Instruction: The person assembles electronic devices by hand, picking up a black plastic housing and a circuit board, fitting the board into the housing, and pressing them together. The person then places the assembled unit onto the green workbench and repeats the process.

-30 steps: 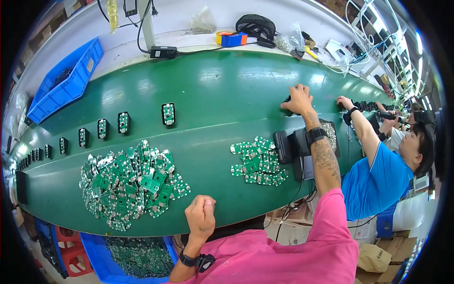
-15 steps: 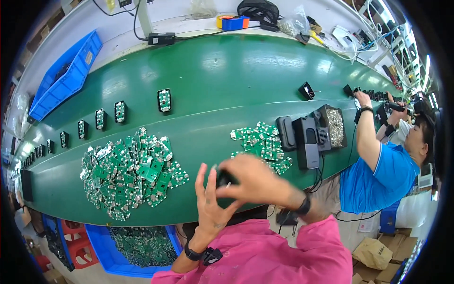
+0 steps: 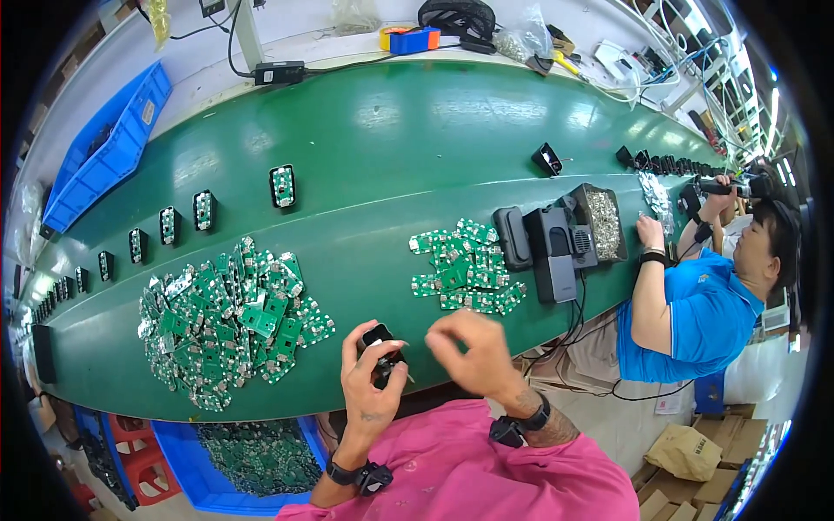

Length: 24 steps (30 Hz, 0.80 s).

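My left hand is closed around a small black open-topped plastic housing, held tilted above the table's near edge. A thin light-coloured piece sticks out of it; what else lies inside is partly covered by my fingers. To its right, my right hand is raised apart from the housing, fingers bent and loosely apart, with nothing visible in them. Beyond that hand lies a small stack of green circuit boards. A larger heap of green circuit boards spreads out left of my left hand.
Black housings with boards stand in a row toward the left. Right of the small stack are a black device and a bin of small metal parts. A blue crate of boards sits below the table edge. A co-worker works at right.
My right hand has come off the black housing and moved to the right. My left hand still holds the housing, now slightly lower and to the left. The co-worker's arm has drawn back.
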Each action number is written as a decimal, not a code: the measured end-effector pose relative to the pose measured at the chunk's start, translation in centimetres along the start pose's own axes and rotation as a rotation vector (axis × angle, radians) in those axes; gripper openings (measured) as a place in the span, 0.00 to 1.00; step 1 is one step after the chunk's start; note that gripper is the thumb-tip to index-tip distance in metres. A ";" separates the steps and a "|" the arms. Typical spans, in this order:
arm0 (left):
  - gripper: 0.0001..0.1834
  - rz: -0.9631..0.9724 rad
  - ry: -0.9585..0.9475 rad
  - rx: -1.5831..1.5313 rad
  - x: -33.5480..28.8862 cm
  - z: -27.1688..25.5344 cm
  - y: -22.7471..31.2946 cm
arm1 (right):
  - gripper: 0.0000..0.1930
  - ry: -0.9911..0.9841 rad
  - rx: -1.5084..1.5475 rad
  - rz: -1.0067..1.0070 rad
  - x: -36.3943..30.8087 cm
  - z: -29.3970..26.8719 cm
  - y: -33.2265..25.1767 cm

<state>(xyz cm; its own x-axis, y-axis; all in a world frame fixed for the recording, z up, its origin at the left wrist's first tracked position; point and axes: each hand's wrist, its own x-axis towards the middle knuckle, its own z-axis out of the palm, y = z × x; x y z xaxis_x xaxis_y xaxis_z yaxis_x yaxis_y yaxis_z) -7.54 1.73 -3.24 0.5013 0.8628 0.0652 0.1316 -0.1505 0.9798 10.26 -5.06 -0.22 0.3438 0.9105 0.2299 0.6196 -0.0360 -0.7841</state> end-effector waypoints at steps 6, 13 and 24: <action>0.04 -0.014 0.000 -0.053 -0.6 -1.3 -1.0 | 0.26 0.107 -0.523 0.000 2.0 -4.8 2.3; 0.05 0.097 -0.056 0.080 -1.8 -0.5 -0.6 | 0.23 -0.039 -0.433 -0.042 1.9 -5.9 3.3; 0.08 0.060 -0.013 0.042 0.4 -0.8 1.0 | 0.03 0.131 0.347 0.376 1.2 -8.6 0.2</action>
<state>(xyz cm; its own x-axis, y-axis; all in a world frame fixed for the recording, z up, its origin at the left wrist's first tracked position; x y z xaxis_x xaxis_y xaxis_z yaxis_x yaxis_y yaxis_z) -7.90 2.29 -2.09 0.5202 0.8455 0.1206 0.1371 -0.2220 0.9654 16.87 -7.53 4.83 0.5966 0.8009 -0.0509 0.1744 -0.1913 -0.9659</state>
